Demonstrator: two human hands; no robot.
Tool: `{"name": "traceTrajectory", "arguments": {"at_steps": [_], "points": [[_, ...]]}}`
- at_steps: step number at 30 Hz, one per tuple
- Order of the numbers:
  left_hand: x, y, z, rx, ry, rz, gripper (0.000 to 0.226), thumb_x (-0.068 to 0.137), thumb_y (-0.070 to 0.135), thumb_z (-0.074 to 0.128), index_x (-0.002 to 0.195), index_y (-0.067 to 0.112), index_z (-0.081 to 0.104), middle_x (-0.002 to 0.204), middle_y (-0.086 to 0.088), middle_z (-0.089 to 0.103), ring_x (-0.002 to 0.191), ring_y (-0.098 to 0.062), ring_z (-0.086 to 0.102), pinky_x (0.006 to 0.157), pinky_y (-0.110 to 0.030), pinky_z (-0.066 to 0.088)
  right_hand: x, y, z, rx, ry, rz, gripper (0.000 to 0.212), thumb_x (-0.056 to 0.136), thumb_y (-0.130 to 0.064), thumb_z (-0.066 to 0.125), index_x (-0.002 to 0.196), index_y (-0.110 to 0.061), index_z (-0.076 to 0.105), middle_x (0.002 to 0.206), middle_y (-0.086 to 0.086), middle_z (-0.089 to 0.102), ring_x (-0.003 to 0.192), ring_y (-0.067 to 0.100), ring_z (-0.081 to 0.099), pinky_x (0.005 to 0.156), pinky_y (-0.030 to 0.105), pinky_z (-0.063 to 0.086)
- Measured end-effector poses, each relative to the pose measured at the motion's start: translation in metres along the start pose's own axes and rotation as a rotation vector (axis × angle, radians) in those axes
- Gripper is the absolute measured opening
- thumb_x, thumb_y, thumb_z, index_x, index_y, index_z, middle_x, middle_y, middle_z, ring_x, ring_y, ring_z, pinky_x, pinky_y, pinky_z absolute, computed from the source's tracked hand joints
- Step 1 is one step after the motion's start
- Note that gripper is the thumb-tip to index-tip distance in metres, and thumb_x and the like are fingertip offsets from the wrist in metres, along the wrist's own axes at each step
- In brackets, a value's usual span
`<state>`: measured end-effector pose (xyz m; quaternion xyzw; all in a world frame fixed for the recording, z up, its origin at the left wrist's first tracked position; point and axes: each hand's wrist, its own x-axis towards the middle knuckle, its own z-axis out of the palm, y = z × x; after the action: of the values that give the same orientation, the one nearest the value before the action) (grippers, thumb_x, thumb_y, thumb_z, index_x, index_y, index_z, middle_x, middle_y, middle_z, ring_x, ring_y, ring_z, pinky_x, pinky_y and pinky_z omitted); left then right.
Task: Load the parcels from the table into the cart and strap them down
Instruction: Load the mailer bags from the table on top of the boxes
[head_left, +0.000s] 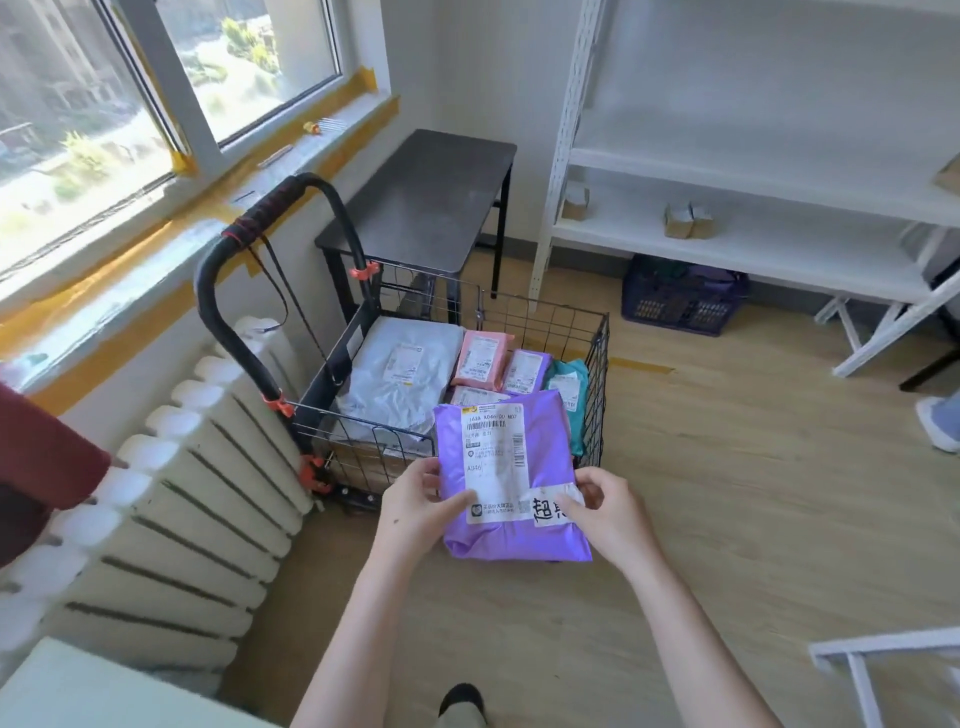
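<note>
I hold a purple parcel (540, 457) with a white shipping label in both hands, just above the near edge of the black wire cart (597, 353). My left hand (421, 506) pinches its lower left side. My right hand (605, 506) grips the lower right corner. In the cart lie a large grey parcel (395, 374), a pink parcel (480, 358), a smaller purple parcel (527, 371) and a teal parcel (569, 384). A black strap (275, 275) hangs from the cart's handle (260, 218). The dark table (426, 197) stands behind the cart.
A white radiator (171, 499) runs along the left wall under the window. White shelving (727, 223) stands at the right, with small boxes on it and a dark blue crate (680, 296) below. Another person's shoe (935, 421) shows at the right edge, and a red sleeve (47, 452) at the left.
</note>
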<state>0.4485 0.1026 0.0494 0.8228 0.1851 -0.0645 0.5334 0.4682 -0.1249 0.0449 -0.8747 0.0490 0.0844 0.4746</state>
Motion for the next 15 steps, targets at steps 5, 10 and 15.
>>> {"name": "traceTrajectory", "arguments": {"at_steps": [5,10,15], "points": [[0.039,0.000,0.003,-0.017,-0.039,-0.016,0.056,0.072,0.021,0.080,0.122,0.017,0.055,0.093,0.006,0.064,0.077,-0.006,0.062,0.057,-0.009,0.044,0.035,0.002,0.009,0.023,-0.001,0.081,0.005,0.085,-0.009,0.069,0.088,-0.007,0.065,0.082,0.014,0.068,0.070,0.015,0.054,0.065,0.029,0.042],[0.070,-0.011,0.016,-0.056,-0.096,-0.083,0.081,0.063,0.016,0.083,0.131,0.015,0.039,0.091,0.006,0.065,0.082,-0.006,0.065,0.068,-0.018,0.051,0.077,-0.002,0.011,0.156,0.004,0.131,0.019,0.089,0.010,0.056,0.094,-0.008,0.059,0.085,0.001,0.065,0.059,-0.011,0.057,0.060,0.007,0.045],[0.115,-0.005,0.024,-0.038,-0.083,-0.128,0.082,0.070,0.022,0.082,0.137,0.016,0.035,0.098,0.010,0.061,0.085,-0.002,0.061,0.080,-0.025,0.049,0.146,0.000,0.001,0.125,0.079,0.110,0.017,0.090,0.005,0.057,0.096,-0.009,0.062,0.089,0.003,0.067,0.075,0.007,0.062,0.067,0.017,0.048]]}}
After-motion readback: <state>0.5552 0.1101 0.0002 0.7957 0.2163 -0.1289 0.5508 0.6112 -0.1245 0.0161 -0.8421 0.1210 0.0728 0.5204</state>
